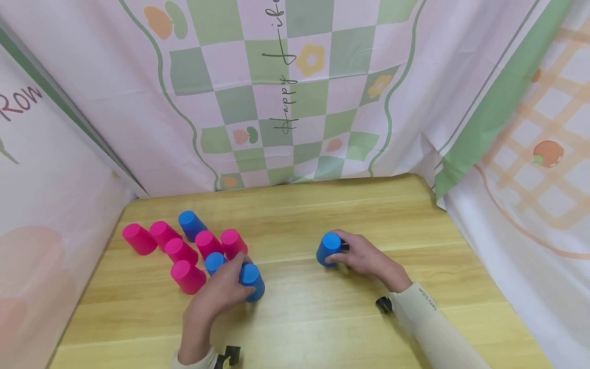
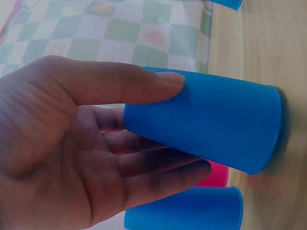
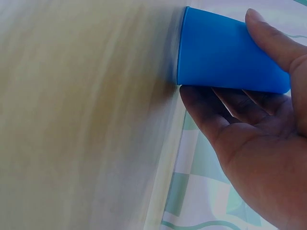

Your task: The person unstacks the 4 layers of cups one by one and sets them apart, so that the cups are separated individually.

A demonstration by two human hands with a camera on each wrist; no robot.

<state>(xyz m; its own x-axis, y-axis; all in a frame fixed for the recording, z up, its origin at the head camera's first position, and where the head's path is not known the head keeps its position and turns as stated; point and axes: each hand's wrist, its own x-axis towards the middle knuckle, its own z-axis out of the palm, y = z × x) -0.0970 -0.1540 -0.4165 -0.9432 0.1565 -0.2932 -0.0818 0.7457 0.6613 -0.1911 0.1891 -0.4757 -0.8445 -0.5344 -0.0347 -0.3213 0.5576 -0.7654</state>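
Note:
My left hand [image 1: 222, 290] holds an upside-down blue cup [image 1: 253, 286]. In the left wrist view, the thumb lies along one side of that cup [image 2: 225, 120] while the fingers reach behind it; its rim meets the table. Farther right, my right hand [image 1: 366, 257] grips another upturned blue cup [image 1: 328, 250] between thumb and fingers. The right wrist view shows this cup [image 3: 225, 52] with its rim at the tabletop. Just left of my left hand is a third blue cup [image 1: 214, 262], partly covered by the hand.
Several upturned pink cups [image 1: 181, 251] and a blue cup [image 1: 191, 225] stand grouped on the left of the wooden table [image 1: 304, 328]. A patterned curtain [image 1: 318, 102] hangs along the table's back edge, with more cloth [image 1: 516, 246] at the right side.

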